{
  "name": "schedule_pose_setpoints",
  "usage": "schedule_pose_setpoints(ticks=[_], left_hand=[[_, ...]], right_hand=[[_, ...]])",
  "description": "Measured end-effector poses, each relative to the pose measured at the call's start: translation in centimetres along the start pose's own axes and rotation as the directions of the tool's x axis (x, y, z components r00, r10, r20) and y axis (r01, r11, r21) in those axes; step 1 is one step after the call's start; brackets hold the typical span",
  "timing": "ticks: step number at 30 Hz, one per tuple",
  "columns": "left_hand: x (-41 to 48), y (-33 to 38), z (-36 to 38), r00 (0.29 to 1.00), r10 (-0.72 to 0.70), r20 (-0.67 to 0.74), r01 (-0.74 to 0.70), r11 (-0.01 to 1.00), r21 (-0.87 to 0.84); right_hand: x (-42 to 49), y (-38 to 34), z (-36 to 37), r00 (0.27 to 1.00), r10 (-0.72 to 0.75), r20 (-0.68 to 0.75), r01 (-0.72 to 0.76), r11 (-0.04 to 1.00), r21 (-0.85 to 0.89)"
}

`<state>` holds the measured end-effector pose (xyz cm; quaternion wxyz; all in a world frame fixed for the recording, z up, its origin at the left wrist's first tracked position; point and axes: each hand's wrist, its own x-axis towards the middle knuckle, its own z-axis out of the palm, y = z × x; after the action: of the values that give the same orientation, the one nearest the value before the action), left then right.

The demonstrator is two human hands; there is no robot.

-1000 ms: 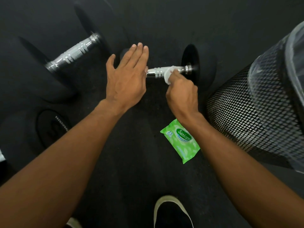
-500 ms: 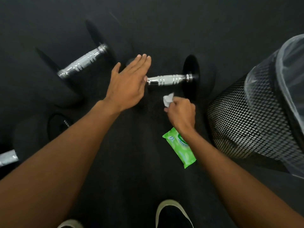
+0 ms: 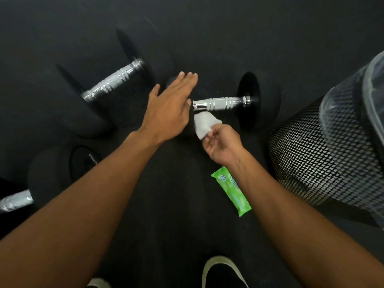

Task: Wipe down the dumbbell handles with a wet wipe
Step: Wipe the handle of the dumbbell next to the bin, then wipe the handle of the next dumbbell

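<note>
Left hand [image 3: 166,109], fingers straight, seemingly steadies the dumbbell [image 3: 249,113] against rolling; right hand [image 3: 222,142] pinches the wet wipe [image 3: 204,123] beside its chrome handle [image 3: 220,102].

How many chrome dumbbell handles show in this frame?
3. The upper-left chrome handle lies beyond the left hand. The centre chrome handle is just beyond the white wipe held by the right hand. The lower-left chrome handle is cut by the frame edge. More may lie outside view.

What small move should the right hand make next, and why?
Probably raise the right hand so the wet wipe meets the chrome handle: the wipe sits just below it, while the left hand lies flat at its left end.
</note>
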<state>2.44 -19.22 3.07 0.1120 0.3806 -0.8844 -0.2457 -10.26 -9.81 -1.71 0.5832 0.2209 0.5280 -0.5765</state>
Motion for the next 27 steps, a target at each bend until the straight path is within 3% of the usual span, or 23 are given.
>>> schedule_pose_setpoints(ticks=[3, 5, 8, 11, 13, 15, 21, 25, 27], left_hand=[[-1.1, 0.3, -1.1, 0.977, -0.028, -0.21, -0.013, 0.981, -0.194], [-2.1, 0.8, -1.7, 0.956, -0.105, -0.273, 0.008, 0.942, -0.335], [-3.4, 1.8, -2.6, 0.954, -0.29, -0.078, 0.216, 0.842, -0.495], [-4.3, 3.0, -4.1, 0.864, -0.432, 0.258, 0.498, 0.657, -0.566], [-4.9, 4.2, -5.0, 0.787, -0.447, 0.426, 0.613, 0.49, -0.619], [-5.3, 4.9, -5.8, 0.756, -0.403, 0.516, 0.651, 0.371, -0.662], [-5.8, 4.1, -8.5, 0.76, -0.329, 0.561, 0.626, 0.137, -0.768], [-7.5, 3.0, -10.5, 0.736, -0.407, 0.541, 0.598, 0.015, -0.801], [-8.5, 2.8, -11.7, 0.742, -0.439, 0.507, 0.565, 0.001, -0.825]], right_hand=[[-1.7, -0.5, -1.7, 1.0, 0.001, 0.009, -0.001, 0.998, -0.064], [-3.0, -1.4, -1.7, 0.999, 0.0, 0.046, 0.006, 0.991, -0.133], [-5.5, -3.1, -0.2, 0.996, 0.004, 0.089, 0.02, 0.962, -0.273], [-8.8, -4.6, 2.5, 0.993, 0.03, 0.112, 0.014, 0.927, -0.374], [-10.6, -5.2, 3.8, 0.992, 0.047, 0.117, 0.014, 0.88, -0.475], [-12.0, -5.4, 5.1, 0.989, 0.06, 0.134, 0.03, 0.812, -0.583], [-14.4, -5.8, 7.7, 0.98, 0.048, 0.194, 0.112, 0.672, -0.732], [-16.3, -5.7, 8.6, 0.967, 0.013, 0.253, 0.2, 0.572, -0.796], [-17.6, -5.8, 8.9, 0.958, -0.009, 0.287, 0.255, 0.49, -0.834]])
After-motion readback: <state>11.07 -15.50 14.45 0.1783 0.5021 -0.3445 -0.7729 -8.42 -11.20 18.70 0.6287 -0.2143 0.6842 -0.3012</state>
